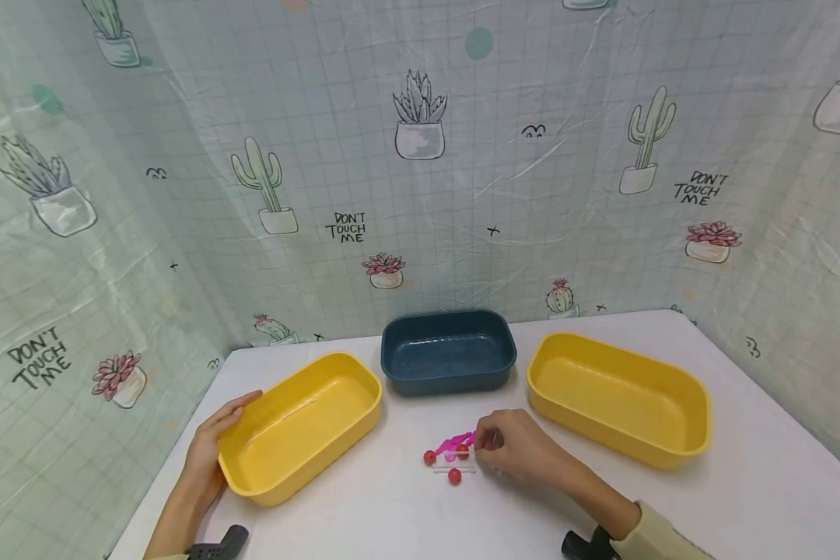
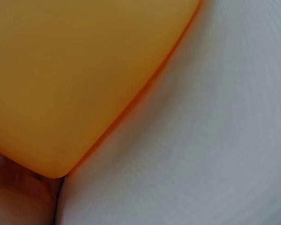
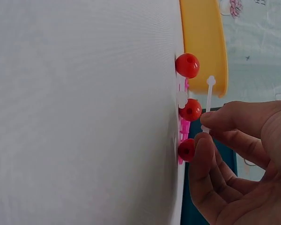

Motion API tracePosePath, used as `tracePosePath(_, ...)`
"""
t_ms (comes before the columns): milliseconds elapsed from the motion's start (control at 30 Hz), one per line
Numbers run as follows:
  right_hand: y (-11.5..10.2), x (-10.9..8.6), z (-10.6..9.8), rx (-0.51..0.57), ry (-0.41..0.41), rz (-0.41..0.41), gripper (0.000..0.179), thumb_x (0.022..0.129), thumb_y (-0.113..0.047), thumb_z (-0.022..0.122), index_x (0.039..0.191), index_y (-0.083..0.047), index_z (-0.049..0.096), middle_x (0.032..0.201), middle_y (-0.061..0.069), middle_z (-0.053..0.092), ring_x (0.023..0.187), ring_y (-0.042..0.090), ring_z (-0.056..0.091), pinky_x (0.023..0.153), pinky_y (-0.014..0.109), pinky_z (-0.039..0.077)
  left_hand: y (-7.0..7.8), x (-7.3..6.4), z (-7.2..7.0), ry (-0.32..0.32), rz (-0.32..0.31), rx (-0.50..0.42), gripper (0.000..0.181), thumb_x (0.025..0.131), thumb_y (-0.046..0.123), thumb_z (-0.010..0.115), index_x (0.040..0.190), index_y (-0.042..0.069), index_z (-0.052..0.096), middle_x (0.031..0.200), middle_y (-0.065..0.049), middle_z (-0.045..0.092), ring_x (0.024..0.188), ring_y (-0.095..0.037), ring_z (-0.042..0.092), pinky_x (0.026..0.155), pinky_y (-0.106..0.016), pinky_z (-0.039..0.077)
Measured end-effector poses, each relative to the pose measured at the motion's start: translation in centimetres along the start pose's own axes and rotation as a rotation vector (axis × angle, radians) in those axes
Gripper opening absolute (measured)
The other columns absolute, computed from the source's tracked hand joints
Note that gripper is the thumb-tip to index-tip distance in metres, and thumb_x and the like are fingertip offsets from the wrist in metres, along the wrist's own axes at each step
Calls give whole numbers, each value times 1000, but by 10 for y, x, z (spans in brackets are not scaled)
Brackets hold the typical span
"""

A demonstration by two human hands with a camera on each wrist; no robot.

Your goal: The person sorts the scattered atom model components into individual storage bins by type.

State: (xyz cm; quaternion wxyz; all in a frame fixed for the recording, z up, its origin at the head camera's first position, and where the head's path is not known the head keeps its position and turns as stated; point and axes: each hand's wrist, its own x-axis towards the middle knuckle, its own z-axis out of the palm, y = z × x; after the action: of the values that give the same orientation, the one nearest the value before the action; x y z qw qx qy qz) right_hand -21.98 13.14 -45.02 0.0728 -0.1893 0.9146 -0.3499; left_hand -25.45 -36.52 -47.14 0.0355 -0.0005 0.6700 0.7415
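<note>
My right hand (image 1: 518, 447) pinches a thin white plastic stick (image 3: 210, 96) with a knobbed end between thumb and fingertips, just above the table. Close by lie three round red beads (image 3: 187, 65), each showing a hole in the right wrist view. Bright pink plastic pieces (image 1: 451, 445) lie among them, partly hidden by the beads and the hand. Another pale stick (image 1: 453, 470) lies at the front of this group. My left hand (image 1: 206, 451) rests along the outer left end of a yellow bin (image 1: 308, 467), fingers extended up to its rim.
A dark blue bin (image 1: 450, 386) stands at the back middle of the white table (image 1: 364, 521). To the right is a second yellow bin (image 1: 616, 435). Behind and at the sides hangs a cactus-print curtain (image 1: 462, 202).
</note>
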Motion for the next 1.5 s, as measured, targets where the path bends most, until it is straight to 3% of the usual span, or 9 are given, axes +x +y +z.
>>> tracePosePath(500,-5,0,-3,49,31,-20,6,89,-14,79,89,-19,75,77,-12,67,72,11,57,63,19,53,1,-1,-1,26,-12,20,49,112,34,42,156,14,46,134,24,61,122,5,62,100,-15,53)
tracePosePath(800,-4,1,-8,138,21,-75,5,90,-13,78,92,-15,75,84,-9,71,75,10,61,69,18,56,3,0,0,41,-24,36,51,111,35,42,157,13,44,135,23,59,122,4,61,99,-15,53)
tracePosePath(1100,-7,1,-11,229,14,-75,5,91,-10,76,96,-11,75,87,-4,72,75,13,63,71,17,57,4,1,2,47,-32,33,49,111,34,42,157,15,46,136,21,58,122,4,61,101,-16,53)
tracePosePath(1500,-11,6,-12,240,-10,-95,6,93,-13,75,99,-11,76,88,-3,73,78,14,63,71,18,57,0,-1,3,57,-28,59,49,111,36,41,156,16,46,140,19,56,122,3,61,100,-16,53)
